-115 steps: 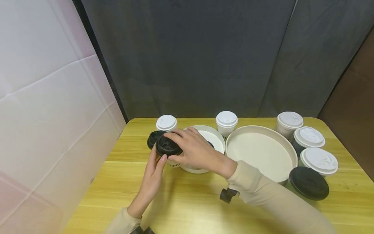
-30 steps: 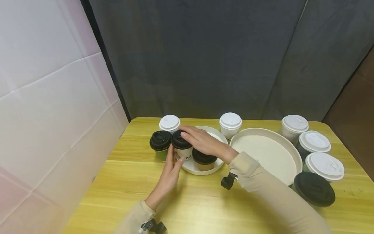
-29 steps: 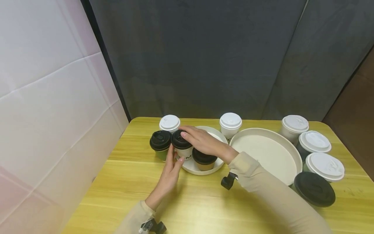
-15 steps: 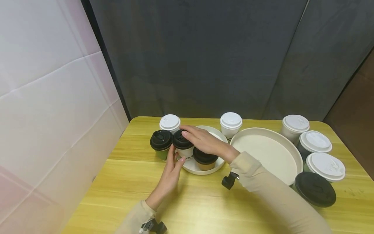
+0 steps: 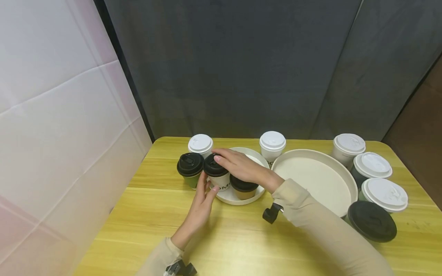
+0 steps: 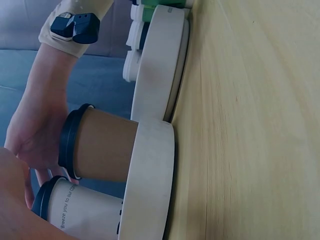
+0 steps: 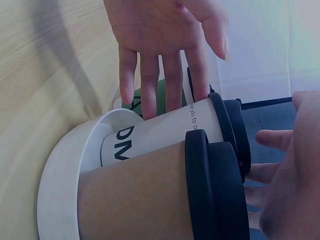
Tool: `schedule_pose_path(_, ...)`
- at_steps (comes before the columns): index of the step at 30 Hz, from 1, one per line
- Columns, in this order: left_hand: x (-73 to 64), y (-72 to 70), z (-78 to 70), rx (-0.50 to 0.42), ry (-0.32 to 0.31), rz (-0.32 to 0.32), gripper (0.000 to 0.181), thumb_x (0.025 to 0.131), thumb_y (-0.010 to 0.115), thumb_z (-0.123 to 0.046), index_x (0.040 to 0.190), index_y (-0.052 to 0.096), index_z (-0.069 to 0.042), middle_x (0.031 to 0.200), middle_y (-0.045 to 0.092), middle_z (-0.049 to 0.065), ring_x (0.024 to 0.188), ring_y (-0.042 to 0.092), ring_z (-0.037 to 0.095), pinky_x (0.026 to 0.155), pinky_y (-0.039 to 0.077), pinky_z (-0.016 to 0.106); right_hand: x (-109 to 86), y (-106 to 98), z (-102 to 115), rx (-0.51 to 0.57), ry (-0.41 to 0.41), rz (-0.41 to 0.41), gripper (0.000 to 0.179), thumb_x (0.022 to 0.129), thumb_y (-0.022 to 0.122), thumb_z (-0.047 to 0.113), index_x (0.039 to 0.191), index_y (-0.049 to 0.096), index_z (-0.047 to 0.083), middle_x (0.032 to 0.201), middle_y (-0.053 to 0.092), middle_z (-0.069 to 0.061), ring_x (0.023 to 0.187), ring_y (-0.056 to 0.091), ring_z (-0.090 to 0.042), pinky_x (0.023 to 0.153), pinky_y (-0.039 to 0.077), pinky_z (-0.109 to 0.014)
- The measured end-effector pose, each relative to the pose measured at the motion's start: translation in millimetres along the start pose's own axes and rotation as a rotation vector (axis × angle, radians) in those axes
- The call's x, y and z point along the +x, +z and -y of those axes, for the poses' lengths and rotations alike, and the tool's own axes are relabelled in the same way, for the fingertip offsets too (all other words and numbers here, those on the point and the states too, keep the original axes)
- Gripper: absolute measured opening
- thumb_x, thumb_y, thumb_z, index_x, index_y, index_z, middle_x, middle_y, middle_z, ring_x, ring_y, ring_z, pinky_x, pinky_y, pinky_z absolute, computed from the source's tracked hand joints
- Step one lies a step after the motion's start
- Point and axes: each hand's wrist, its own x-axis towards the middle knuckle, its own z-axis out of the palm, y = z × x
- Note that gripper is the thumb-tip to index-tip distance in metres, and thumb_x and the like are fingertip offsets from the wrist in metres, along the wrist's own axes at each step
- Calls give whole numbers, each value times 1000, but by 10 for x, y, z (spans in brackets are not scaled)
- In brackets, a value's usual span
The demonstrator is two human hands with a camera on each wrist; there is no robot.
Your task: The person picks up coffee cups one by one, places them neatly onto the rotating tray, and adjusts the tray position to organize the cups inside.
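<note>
A white paper cup [image 5: 220, 182] with a black lid stands upright in the small white round tray [image 5: 259, 196]. Beside it in the same tray is a brown paper cup [image 7: 135, 200], also black-lidded. My left hand [image 5: 199, 207] is at the white cup's near left side; its fingers look straight in the right wrist view and seem to touch the wall. Over the white cup's lid [image 5: 214, 168] lies my right hand [image 5: 241, 167], fingers outstretched and only loosely bent. Just left of the tray, a green cup [image 5: 191, 182] with a black lid stands on the table.
Two white-lidded cups, one at back left [image 5: 200, 143] and another at back centre [image 5: 272, 142], stand behind the small tray. A larger cream tray [image 5: 314, 180] sits to its right. Several lidded cups, including a black-lidded one [image 5: 372, 221], line the right side. A dark curtain [image 5: 235, 69] hangs behind.
Earlier, both hands held the black-lidded white cup farther left, in front of the green cup; now it stands in the small tray. Over the last second the hands have stayed nearly still.
</note>
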Motion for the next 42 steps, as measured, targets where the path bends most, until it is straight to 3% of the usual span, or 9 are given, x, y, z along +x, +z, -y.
schedule_pose_path(7, -28, 9, -15, 8, 0, -5, 69, 105, 43, -18, 160, 1, -18, 166, 9, 16, 149, 24, 46, 117, 26, 66, -25, -10, 17, -13, -3, 11, 55, 106, 30, 48, 153, 38, 20, 157, 42, -3, 147, 38, -23, 122, 31, -45)
schedule_pose_path(27, -82, -13, -55, 21, 11, 0, 68, 106, 41, -19, 160, 1, -10, 166, 7, 21, 148, 21, 49, 117, 26, 66, -67, -17, 76, -22, -8, 32, 55, 106, 32, 46, 154, 37, 19, 156, 42, -5, 147, 37, -24, 122, 30, -45)
schedule_pose_path(42, -93, -5, -46, 18, -36, 9, 70, 106, 41, -18, 159, -4, -10, 166, 1, 19, 151, 14, 45, 119, 27, 61, -121, 30, 48, -89, -8, 27, 55, 106, 33, 46, 155, 34, 20, 157, 41, -6, 147, 38, -24, 122, 31, -45)
